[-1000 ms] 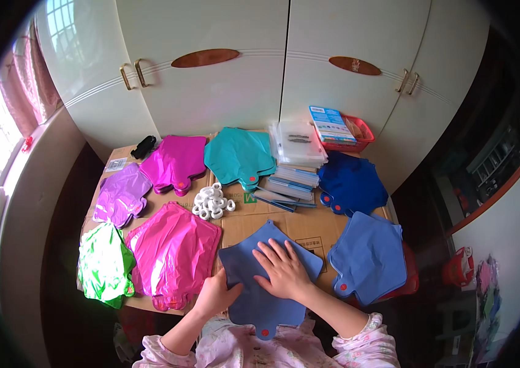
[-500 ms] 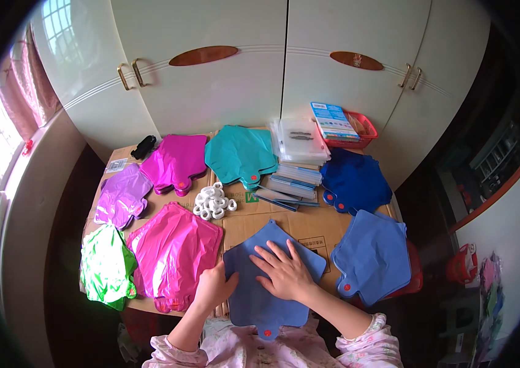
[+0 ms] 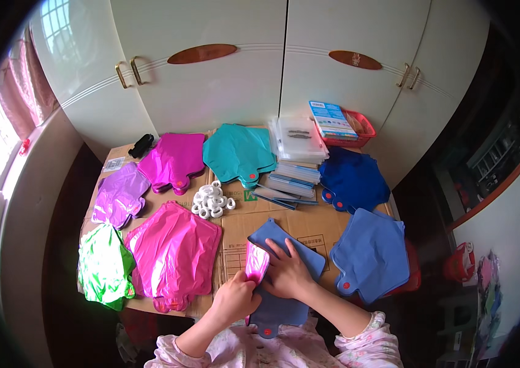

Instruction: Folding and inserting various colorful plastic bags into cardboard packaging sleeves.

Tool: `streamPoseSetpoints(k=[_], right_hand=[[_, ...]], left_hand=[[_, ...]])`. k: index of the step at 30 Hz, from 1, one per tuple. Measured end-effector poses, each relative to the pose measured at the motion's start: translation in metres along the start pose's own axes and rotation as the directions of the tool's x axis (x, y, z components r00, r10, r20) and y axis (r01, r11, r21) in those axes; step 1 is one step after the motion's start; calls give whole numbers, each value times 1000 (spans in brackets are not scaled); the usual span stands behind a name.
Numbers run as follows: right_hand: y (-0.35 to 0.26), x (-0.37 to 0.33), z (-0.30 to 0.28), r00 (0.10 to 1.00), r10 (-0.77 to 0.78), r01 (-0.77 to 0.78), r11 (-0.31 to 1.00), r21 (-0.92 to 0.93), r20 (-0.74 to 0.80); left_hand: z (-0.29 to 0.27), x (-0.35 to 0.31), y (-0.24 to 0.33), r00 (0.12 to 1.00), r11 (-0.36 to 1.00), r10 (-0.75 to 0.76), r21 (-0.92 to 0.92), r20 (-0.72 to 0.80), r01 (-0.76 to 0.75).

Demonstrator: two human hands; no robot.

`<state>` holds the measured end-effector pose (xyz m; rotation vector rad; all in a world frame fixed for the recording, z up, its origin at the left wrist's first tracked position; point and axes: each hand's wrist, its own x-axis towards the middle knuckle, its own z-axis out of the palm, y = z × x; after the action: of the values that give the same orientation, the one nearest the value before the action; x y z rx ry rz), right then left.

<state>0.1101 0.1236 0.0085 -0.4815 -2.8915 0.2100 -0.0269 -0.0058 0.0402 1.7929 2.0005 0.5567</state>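
Note:
A flat blue sheet with a red-dotted tab (image 3: 277,314) lies in front of me at the table's near edge, its tab pointing toward me. Its left side is folded over toward the middle, and a shiny pink face (image 3: 257,262) shows on the fold. My left hand (image 3: 238,297) is closed on this folded edge, with the thumb partly hidden. On the sheet's upper part rests my right hand (image 3: 289,273), fingers stretched out and pressed flat beside the fold.
Around the cardboard-covered table (image 3: 241,230) lie shiny pink (image 3: 174,254), green (image 3: 105,264), purple (image 3: 122,193), magenta (image 3: 173,159), teal (image 3: 238,153), dark blue (image 3: 355,178) and blue sheets (image 3: 371,254). White rings (image 3: 212,201), plastic sleeves (image 3: 298,141) and a red basket (image 3: 361,126) stand farther back.
The sheet's left side has been lifted and folded rightward, showing pink. My left hand has moved right with it; my right hand stays on the sheet.

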Motion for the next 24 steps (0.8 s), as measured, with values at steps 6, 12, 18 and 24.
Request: streamPoseSetpoints(k=[6,12,18,24], right_hand=[[1,-1,3,1000,6,-6,1000,18,-29],[0,0,-2,998,16,-15,1000,-12,55],[2,-2,6,999,44,-42,994,101,-22],[6,-2,15,974,79,-38,981,190,-214]], left_hand=[[5,-2,8,980,992,115,-31,-163,-121],[22,-3,6,958,977,167,-93,-234,-193],[29,-2,6,951,977,187,-56,-247,-207],[36,-3,3,944,975,221,47,-244,-216]])
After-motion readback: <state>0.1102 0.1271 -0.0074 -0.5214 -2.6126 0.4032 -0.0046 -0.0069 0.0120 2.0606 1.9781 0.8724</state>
